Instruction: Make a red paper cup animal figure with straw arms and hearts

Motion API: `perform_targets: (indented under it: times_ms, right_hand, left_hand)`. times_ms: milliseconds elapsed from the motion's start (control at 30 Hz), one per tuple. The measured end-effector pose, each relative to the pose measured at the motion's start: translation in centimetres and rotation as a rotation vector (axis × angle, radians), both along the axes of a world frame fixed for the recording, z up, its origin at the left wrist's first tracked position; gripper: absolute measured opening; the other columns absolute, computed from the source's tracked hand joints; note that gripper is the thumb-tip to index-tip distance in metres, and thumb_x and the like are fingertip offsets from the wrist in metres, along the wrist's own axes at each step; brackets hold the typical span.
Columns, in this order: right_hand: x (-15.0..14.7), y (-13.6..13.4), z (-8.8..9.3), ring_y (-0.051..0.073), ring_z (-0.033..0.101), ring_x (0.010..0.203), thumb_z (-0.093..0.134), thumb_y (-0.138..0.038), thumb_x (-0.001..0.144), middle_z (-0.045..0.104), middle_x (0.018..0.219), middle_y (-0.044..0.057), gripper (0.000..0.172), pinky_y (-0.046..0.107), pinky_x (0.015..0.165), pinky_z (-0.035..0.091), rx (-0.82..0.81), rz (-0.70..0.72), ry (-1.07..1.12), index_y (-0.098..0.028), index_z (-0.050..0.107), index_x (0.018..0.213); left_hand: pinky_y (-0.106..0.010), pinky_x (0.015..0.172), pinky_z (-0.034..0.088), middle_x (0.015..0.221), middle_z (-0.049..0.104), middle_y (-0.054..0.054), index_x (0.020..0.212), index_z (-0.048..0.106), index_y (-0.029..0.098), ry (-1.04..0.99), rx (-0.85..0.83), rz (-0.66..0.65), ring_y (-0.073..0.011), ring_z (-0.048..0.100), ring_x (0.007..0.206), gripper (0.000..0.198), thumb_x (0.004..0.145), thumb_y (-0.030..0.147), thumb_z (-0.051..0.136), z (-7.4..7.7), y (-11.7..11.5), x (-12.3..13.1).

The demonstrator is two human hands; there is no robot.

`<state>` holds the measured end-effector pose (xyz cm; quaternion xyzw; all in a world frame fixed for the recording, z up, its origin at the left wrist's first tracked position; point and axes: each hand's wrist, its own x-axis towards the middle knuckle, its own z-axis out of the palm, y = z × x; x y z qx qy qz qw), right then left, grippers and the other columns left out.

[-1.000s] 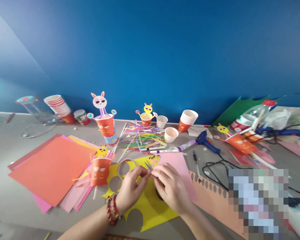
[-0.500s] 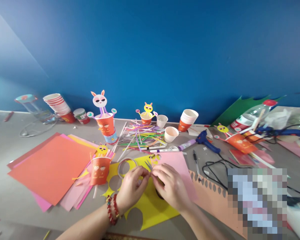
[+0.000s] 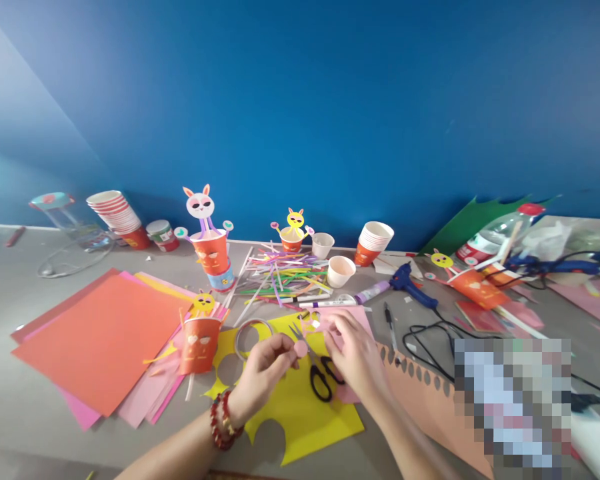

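Between its thumb and fingers, my left hand (image 3: 267,367) pinches a small round pink paper disc (image 3: 301,349). My right hand (image 3: 353,343) is to the right, its fingers pinched at a small white piece (image 3: 316,325) that looks like paper. Scissors (image 3: 321,383) with black handles lie beneath and between my hands on a yellow sheet (image 3: 300,427) with round holes cut out. Pink paper (image 3: 363,317) is partly hidden under my right hand. A tape roll (image 3: 241,350) rests beside my left hand.
Orange sheets (image 3: 100,340) and a decorated cup (image 3: 199,343) stand to the left. Behind are a pile of coloured sticks (image 3: 280,273), a white cup (image 3: 341,271) and a bunny cup (image 3: 211,250). A blue glue gun (image 3: 415,287) with its black cable lies to the right.
My hands have moved apart from their shared pinch; the right hand has gone up and right with the white piece. The pink disc and scissors handles have come into view.
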<state>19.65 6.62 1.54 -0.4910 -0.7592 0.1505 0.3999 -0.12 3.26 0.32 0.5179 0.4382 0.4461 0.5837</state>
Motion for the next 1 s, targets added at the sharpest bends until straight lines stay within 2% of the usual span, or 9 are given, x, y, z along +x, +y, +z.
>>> perform_targets:
  times_ms: [100,167,267,433,533,600,733,800,1000]
  right_hand:
    - [0.2,0.1,-0.2,0.022,0.065,0.076,0.052,-0.017,0.091,0.069,0.091,0.007,0.012,0.033,0.069,0.05,-0.102,0.037,0.03,-0.022,0.064,0.092]
    - [-0.2,-0.2,0.0,0.019,0.063,0.068,0.055,-0.02,0.092,0.068,0.084,0.004,0.012,0.03,0.063,0.049,-0.211,0.139,0.147,-0.022,0.064,0.085]
    - [-0.9,-0.8,0.4,0.02,0.065,0.075,0.061,-0.025,0.092,0.067,0.087,0.005,0.007,0.029,0.068,0.051,-0.332,0.32,0.375,-0.021,0.066,0.089]
    - [-1.3,-1.0,0.6,0.021,0.064,0.081,0.067,-0.032,0.091,0.066,0.082,0.005,0.014,0.034,0.076,0.05,-0.443,0.465,0.577,-0.02,0.068,0.083]
    - [-1.3,-1.1,0.6,0.018,0.063,0.069,0.067,-0.034,0.09,0.064,0.076,0.002,0.018,0.031,0.068,0.048,-0.585,0.503,0.663,-0.02,0.063,0.08]
    - [-1.3,-1.0,0.7,0.016,0.06,0.065,0.066,-0.032,0.088,0.062,0.074,0.0,0.016,0.029,0.064,0.046,-0.658,0.48,0.684,-0.02,0.06,0.079]
    - [-1.3,-0.9,0.6,0.016,0.056,0.069,0.064,-0.022,0.082,0.061,0.073,-0.001,0.009,0.027,0.065,0.042,-0.648,0.389,0.607,-0.019,0.06,0.075]
    - [-1.3,-0.9,0.4,0.016,0.055,0.069,0.062,-0.02,0.081,0.06,0.073,-0.001,0.007,0.026,0.063,0.041,-0.643,0.38,0.565,-0.019,0.059,0.075]
    - [-1.5,-1.0,0.1,0.017,0.057,0.073,0.064,-0.025,0.085,0.06,0.079,-0.001,0.007,0.027,0.066,0.043,-0.599,0.329,0.515,-0.02,0.06,0.085]
  left_hand:
    - [-0.021,0.06,0.038,0.07,0.063,-0.002,0.081,0.062,0.015,-0.246,-0.153,-0.034,-0.0106,0.052,0.062,0.021,0.088,0.034,0.065,0.1,0.0,0.1]
    - [-0.022,0.065,0.042,0.069,0.063,-0.002,0.08,0.063,0.014,-0.412,-0.241,-0.084,-0.0116,0.056,0.065,0.019,0.086,0.031,0.068,0.3,0.1,0.2]
    - [-0.023,0.062,0.044,0.066,0.061,-0.002,0.077,0.062,0.013,-0.595,-0.402,-0.196,-0.0124,0.058,0.063,0.015,0.082,0.026,0.069,0.4,0.3,0.3]
    - [-0.021,0.052,0.039,0.063,0.056,-0.001,0.078,0.06,0.014,-0.638,-0.625,-0.347,-0.0126,0.058,0.057,0.012,0.075,0.023,0.068,0.2,0.3,0.4]
    - [-0.021,0.05,0.037,0.066,0.056,-0.001,0.079,0.06,0.014,-0.608,-0.655,-0.377,-0.0131,0.058,0.058,0.014,0.077,0.025,0.068,0.2,0.1,0.4]
    - [-0.021,0.05,0.036,0.069,0.058,-0.002,0.081,0.061,0.014,-0.564,-0.6,-0.317,-0.0129,0.058,0.061,0.015,0.08,0.028,0.068,0.3,0.1,0.5]
    - [-0.02,0.055,0.037,0.073,0.058,-0.001,0.082,0.062,0.015,-0.313,-0.247,-0.089,-0.0099,0.051,0.062,0.022,0.084,0.035,0.069,0.9,0.0,0.4]
    - [-0.021,0.056,0.036,0.072,0.058,0.0,0.08,0.061,0.015,-0.204,-0.118,-0.053,-0.009,0.046,0.06,0.027,0.083,0.04,0.072,1.1,0.1,0.4]
    - [-0.02,0.055,0.034,0.065,0.056,0.002,0.076,0.059,0.016,-0.187,-0.095,0.002,-0.0083,0.044,0.058,0.031,0.078,0.04,0.078,0.9,0.2,0.6]
